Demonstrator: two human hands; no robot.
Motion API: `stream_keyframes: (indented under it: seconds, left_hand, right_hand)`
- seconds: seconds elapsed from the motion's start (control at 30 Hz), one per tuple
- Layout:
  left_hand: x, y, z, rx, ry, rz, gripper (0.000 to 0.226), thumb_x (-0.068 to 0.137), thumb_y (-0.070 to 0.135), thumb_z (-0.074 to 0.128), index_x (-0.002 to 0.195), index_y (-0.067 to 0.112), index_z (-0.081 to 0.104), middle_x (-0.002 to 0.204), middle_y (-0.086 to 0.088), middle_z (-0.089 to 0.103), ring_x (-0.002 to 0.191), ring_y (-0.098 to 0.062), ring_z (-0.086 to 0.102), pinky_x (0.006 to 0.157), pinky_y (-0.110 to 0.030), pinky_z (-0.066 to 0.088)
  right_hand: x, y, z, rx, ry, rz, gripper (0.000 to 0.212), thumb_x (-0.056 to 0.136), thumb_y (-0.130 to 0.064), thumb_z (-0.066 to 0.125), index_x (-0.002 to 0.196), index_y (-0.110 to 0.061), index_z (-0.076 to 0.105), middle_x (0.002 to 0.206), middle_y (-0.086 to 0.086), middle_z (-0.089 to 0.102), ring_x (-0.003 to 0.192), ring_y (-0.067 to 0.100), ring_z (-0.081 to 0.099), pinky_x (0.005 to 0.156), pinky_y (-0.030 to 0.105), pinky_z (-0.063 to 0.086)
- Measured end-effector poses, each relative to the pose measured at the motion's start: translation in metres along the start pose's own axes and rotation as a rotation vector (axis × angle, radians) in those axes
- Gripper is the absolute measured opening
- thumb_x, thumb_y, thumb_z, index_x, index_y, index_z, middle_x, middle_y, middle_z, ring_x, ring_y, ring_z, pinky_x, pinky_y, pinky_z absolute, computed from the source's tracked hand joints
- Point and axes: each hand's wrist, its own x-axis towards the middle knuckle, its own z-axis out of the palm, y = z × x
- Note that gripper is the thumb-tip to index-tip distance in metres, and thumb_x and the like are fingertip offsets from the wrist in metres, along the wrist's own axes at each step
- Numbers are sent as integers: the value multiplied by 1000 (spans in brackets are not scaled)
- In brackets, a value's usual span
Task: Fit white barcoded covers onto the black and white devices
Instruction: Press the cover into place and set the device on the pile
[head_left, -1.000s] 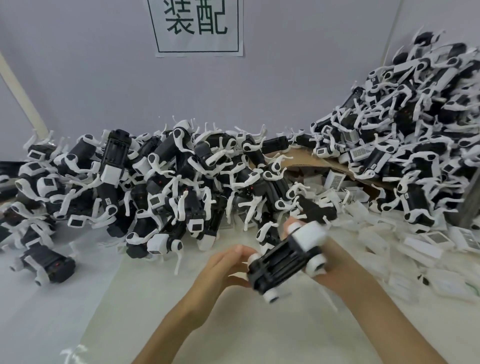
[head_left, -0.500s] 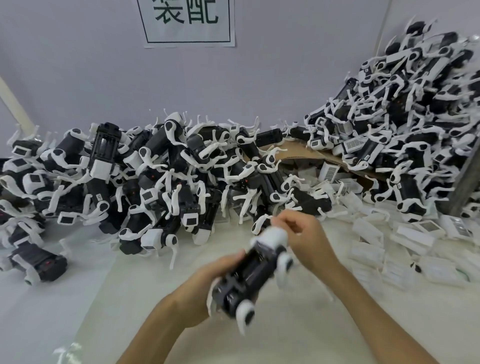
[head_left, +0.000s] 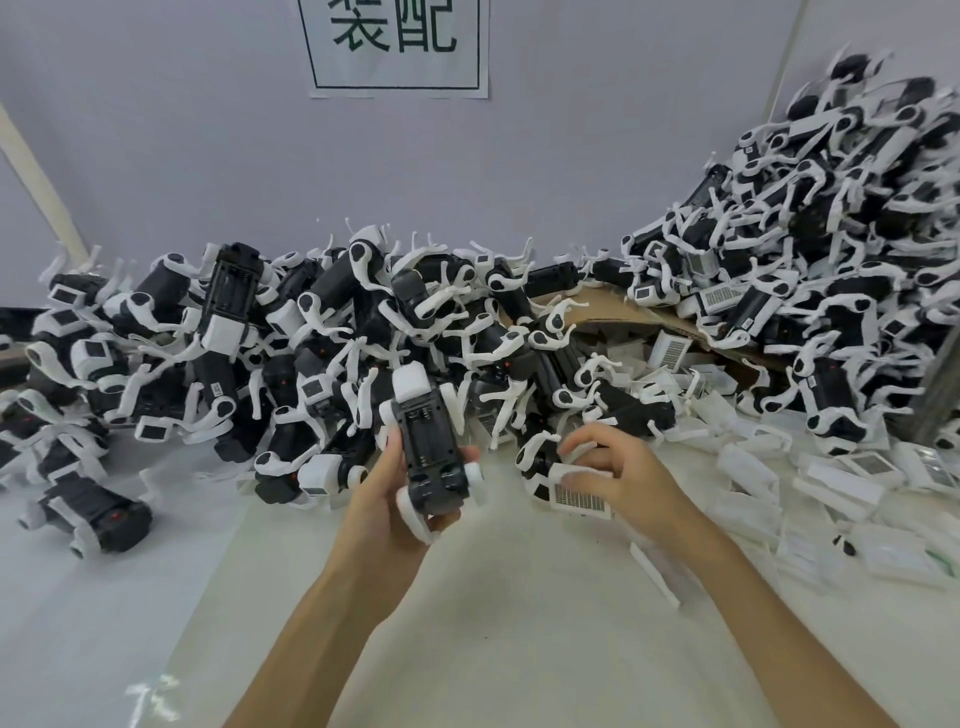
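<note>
My left hand (head_left: 387, 501) grips a black and white device (head_left: 428, 441) upright in front of me, its open black underside with the battery bay facing the camera. To its right, my right hand (head_left: 621, 475) pinches a white barcoded cover (head_left: 576, 491), barcode side showing, a short gap from the device. The cover and the device do not touch.
A big heap of black and white devices (head_left: 270, 353) runs along the wall, rising into a taller pile (head_left: 831, 249) at the right. Loose white covers (head_left: 841, 478) lie scattered on the table at right. A lone device (head_left: 96, 514) lies at left. Torn cardboard (head_left: 613, 317) shows behind.
The left hand took over the device and stood it upright. The right hand let go of it, moved right and picked up a barcoded cover.
</note>
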Motion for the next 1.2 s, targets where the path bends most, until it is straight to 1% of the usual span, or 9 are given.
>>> stream_keyframes:
  seconds: [0.07,0.2,0.37,0.5,0.57,0.67,0.77,1.03,1.2]
  left_hand:
    - [-3,0,3,105,-38,-7,46,94,57,47,110,27,78,117,-8,74,98,-17,73,83,-34,43]
    - [-4,-1,5,181,-55,-3,58,84,52,66,127,13,68,128,-17,68,118,-32,65,89,-34,52]
    - [-1,-6,4,160,-40,46,52,83,37,70,124,4,64,115,-20,70,93,-31,65,74,-34,58]
    - [-2,-10,5,242,-21,84,45,75,39,80,104,9,66,88,-9,70,68,-23,67,63,-32,57]
    - [-3,-12,6,296,-61,111,39,78,39,80,103,11,69,91,-11,74,70,-24,69,66,-34,58]
    - [-6,-15,11,320,-105,131,55,77,40,78,117,5,66,101,-21,74,79,-29,72,68,-34,58]
    - [-7,-18,15,363,-137,151,55,75,39,77,116,5,64,93,-14,76,81,-28,74,69,-33,58]
    - [-9,-20,18,393,-145,162,59,72,38,79,120,9,58,97,-13,76,84,-30,74,70,-35,59]
    - [-8,-19,18,400,-140,161,64,71,38,79,122,5,57,97,-14,76,84,-31,74,68,-34,58]
  right_hand:
    - [-1,-6,0,225,-63,-2,15,91,-10,69,102,-21,68,86,0,75,81,17,69,72,23,52]
    - [-2,-9,6,580,-167,64,18,91,-12,61,107,-13,70,97,10,72,83,24,70,70,35,59]
    - [-2,-8,9,772,-205,111,31,82,-13,71,113,-12,70,102,9,69,87,21,70,70,33,59]
    - [-2,-8,7,889,-197,90,34,83,-7,63,117,-10,64,100,11,70,87,23,71,71,33,60]
    - [-3,-10,7,873,-198,80,32,83,-9,63,115,-11,65,99,12,69,87,24,70,71,32,59]
    - [-4,-11,13,781,-215,65,46,86,-18,61,129,-2,57,113,20,61,101,32,59,84,34,54]
    - [-6,-13,23,762,-209,39,50,86,-22,60,130,3,56,119,21,62,108,31,56,92,37,48]
    - [-11,-18,29,725,-285,61,28,90,-27,67,112,-11,68,106,10,69,96,21,64,81,26,55]
    - [-11,-17,27,680,-298,63,36,90,-25,60,119,-3,64,106,12,68,95,21,64,80,26,55]
